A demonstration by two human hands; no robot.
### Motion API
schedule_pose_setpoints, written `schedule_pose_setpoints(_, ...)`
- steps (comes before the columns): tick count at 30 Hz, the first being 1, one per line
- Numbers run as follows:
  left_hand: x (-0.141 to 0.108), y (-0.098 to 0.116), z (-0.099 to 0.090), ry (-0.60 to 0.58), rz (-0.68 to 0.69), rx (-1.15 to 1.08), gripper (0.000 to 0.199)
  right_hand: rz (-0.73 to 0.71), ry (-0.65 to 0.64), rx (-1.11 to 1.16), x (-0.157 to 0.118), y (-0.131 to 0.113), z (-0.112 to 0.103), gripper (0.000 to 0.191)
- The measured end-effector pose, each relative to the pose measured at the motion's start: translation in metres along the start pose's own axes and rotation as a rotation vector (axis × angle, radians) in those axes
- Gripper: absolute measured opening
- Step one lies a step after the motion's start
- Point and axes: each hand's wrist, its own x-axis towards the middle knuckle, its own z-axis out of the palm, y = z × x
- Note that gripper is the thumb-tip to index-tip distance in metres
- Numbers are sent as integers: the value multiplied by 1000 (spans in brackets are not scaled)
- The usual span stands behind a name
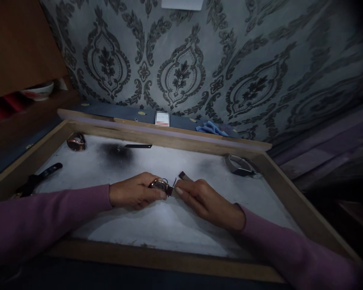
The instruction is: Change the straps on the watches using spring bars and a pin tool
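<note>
My left hand (140, 191) is closed round a wristwatch (159, 184), its round dark face in a metallic case turned up between thumb and fingers. A short piece of dark reddish-brown strap (170, 190) sticks out from the case toward the right. My right hand (201, 197) is pinched on a slim object with a flat dark end (184, 176) that juts out above the fingers; its exact kind I cannot make out. The right fingertips are at the strap's end, and a thin light tip shows there. A thin dark loop is just behind the watch.
A wooden-framed tray (133, 131) with a white base surrounds the hands. On it lie a brown watch (76, 141), a black-strapped watch (45, 174), a black blade-like strip (138, 146) and a grey-banded watch (240, 165). Beyond the rim are a blue cloth (211, 128) and a patterned wall.
</note>
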Motion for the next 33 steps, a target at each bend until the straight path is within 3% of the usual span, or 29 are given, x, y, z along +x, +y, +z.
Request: schedule_pose_setpoints(33, 3, -3, 1, 16, 39, -2, 19, 12, 19, 8, 2, -3, -1, 31)
